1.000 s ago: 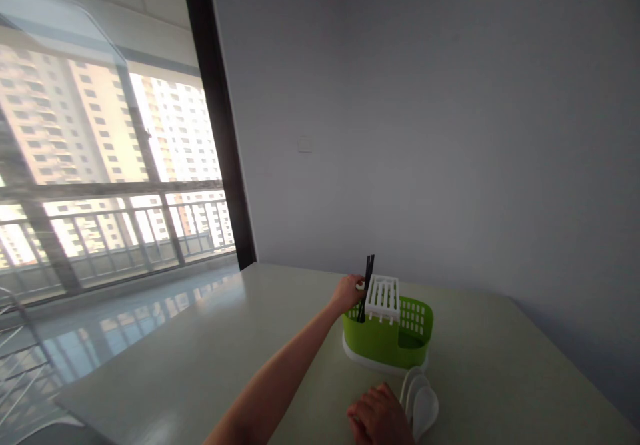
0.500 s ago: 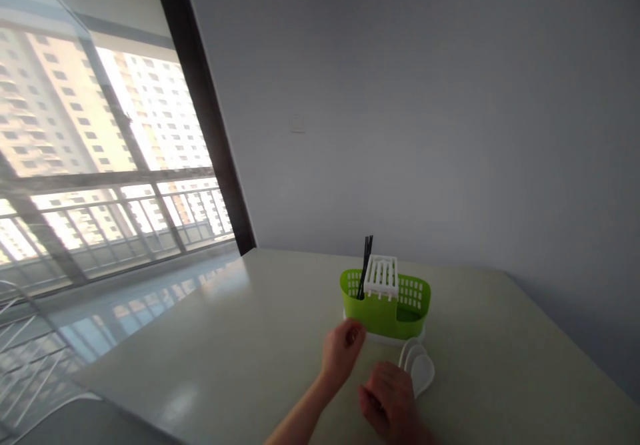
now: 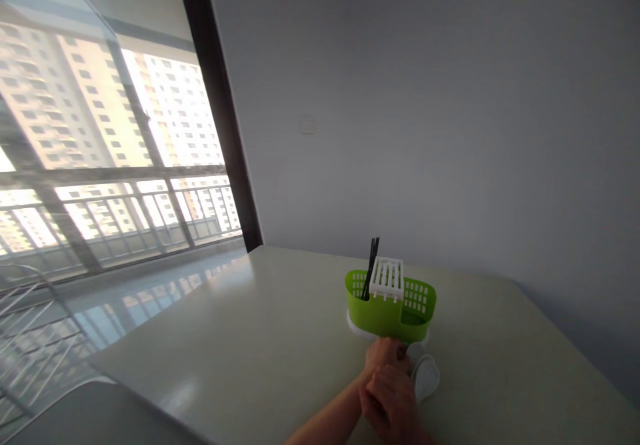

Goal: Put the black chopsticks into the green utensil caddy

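Observation:
White spoons (image 3: 426, 378) lie bowl-forward, partly overlapping, just in front of a green basket (image 3: 380, 317). My right hand (image 3: 393, 398) is closed around their handle end, which it hides. Just beyond it, my left hand (image 3: 386, 355) reaches across with curled fingers at the edge of the rear spoon's bowl, partly covering it. The two hands touch. The green basket has perforated sides and a white base. Black chopsticks (image 3: 371, 268) stand tilted in its left compartment, and a white slatted rack (image 3: 387, 277) sits over its middle.
The pale, glossy table (image 3: 240, 338) extends around the basket to the grey wall. A grey chair back (image 3: 110, 415) is at the lower left near the table edge. Beyond it stands a white wire rack (image 3: 37, 338) by the large windows.
My left hand has moved right, from the basket's front left to the spoons, and now touches my right hand. The view has shifted slightly. The spoons' bowls have spread a little.

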Available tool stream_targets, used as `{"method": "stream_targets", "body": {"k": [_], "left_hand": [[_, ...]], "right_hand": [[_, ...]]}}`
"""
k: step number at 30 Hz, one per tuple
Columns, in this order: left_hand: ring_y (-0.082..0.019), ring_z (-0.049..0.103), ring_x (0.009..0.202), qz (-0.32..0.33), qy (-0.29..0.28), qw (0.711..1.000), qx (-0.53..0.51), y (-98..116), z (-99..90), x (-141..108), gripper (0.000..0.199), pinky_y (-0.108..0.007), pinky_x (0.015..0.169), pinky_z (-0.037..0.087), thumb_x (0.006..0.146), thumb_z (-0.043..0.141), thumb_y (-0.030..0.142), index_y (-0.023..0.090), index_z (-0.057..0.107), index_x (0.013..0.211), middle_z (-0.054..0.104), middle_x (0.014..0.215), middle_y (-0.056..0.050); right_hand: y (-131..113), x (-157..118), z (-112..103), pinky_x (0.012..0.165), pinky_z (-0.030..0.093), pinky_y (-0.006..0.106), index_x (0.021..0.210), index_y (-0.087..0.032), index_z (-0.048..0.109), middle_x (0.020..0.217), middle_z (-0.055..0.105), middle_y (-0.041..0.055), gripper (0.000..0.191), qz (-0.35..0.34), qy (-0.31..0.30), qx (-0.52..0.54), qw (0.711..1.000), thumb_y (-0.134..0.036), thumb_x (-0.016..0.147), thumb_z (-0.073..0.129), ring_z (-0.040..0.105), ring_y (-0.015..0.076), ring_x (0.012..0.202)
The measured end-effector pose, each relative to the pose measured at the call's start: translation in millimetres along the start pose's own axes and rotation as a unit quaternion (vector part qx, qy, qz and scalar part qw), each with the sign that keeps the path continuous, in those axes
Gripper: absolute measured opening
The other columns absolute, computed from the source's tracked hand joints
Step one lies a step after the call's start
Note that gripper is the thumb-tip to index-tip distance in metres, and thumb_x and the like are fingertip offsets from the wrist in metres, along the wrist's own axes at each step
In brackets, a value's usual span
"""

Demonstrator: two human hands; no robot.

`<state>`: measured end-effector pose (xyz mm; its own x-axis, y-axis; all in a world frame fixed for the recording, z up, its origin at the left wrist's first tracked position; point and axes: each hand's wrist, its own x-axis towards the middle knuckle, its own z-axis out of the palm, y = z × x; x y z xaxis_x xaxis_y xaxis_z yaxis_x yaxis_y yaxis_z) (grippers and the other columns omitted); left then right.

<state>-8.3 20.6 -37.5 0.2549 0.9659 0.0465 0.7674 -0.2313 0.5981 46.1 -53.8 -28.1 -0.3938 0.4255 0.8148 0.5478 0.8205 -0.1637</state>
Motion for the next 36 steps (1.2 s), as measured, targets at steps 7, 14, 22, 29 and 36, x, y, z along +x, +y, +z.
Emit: {"method": "stream_targets", "body": {"k": [7,14,22,29,36], "left_hand": [[-0.015,0.054,0.057,-0.023,0.06,0.998,-0.002,-13,-24.6,-15,0.017,-0.025,0.051,0.035,0.073,0.052,0.031,0.022,0.067,0.074,0.064,0.065,-0.003],[-0.008,0.044,0.053,-0.006,0.247,0.968,-0.04,-24,-78.1,-47,0.028,-0.018,0.052,0.032,0.084,0.042,0.04,0.019,0.058,0.074,0.052,0.057,0.004],[-0.008,0.044,0.054,0.033,0.325,0.943,-0.06,-30,-86.4,-73,0.025,-0.017,0.054,0.035,0.085,0.042,0.038,0.02,0.058,0.077,0.052,0.059,0.003],[-0.008,0.048,0.056,0.061,0.311,0.947,-0.047,-31,-84.8,-84,0.024,-0.017,0.055,0.038,0.086,0.042,0.034,0.021,0.061,0.081,0.056,0.063,0.001],[-0.008,0.049,0.055,0.108,0.295,0.949,-0.015,-27,-99.9,-91,0.022,-0.017,0.054,0.038,0.085,0.044,0.029,0.02,0.063,0.083,0.058,0.064,0.0]], "right_hand": [[2,-2,3,0.059,0.035,0.028,0.062,-0.021,0.044,0.057,0.05,-0.001,0.025,0.02,-0.009,-0.008,1.0,-0.018,0.086,0.045,0.05,0.0143,0.058],[7,-1,5,0.054,0.032,0.026,0.065,-0.022,0.043,0.056,0.047,-0.0031,0.026,0.132,-0.024,0.007,0.991,-0.029,0.09,0.044,0.048,0.0131,0.054],[18,-6,12,0.059,0.041,0.025,0.113,-0.021,0.049,0.066,0.059,-0.0041,0.03,0.207,-0.064,0.037,0.976,-0.04,0.089,0.049,0.057,0.0143,0.057],[19,-9,20,0.061,0.038,0.026,0.078,-0.024,0.059,0.068,0.061,-0.0034,0.008,0.147,-0.173,0.013,0.974,-0.025,0.085,0.054,0.057,0.0165,0.066],[17,-10,21,0.063,0.037,0.025,0.079,-0.027,0.059,0.072,0.063,-0.0054,0.012,0.153,-0.197,0.01,0.968,-0.015,0.078,0.059,0.059,0.0159,0.069]]}}
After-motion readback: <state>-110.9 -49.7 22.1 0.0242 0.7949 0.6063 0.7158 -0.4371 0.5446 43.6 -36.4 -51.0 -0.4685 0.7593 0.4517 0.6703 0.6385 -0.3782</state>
